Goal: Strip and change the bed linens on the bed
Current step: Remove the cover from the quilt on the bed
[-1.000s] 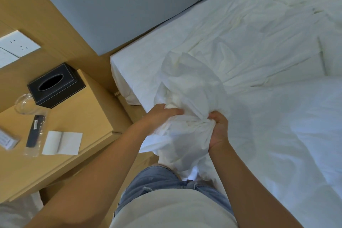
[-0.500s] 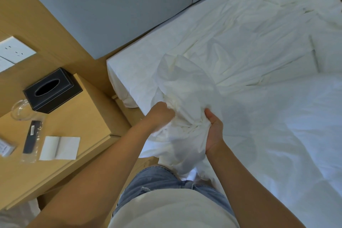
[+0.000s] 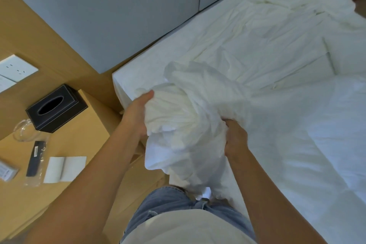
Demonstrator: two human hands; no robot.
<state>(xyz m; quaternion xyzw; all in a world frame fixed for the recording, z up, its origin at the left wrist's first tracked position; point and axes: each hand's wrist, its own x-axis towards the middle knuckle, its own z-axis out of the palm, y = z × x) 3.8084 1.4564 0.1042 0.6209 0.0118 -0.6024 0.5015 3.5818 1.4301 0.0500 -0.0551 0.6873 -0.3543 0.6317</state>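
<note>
Left hand (image 3: pixel 136 114) climbed the sheet (image 3: pixel 184 117); right hand (image 3: pixel 235 138) grips.

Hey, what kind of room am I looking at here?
Probably a hotel bedroom: a white-sheeted bed against a grey padded headboard, and a wooden nightstand holding a black leather tissue box.

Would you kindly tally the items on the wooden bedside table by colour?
Black: 2, black leather tissue box and slim black bar in clear wrapper
White: 2, folded white paper card and small white packet
Clear: 1, clear glass vessel
Total: 5
</note>
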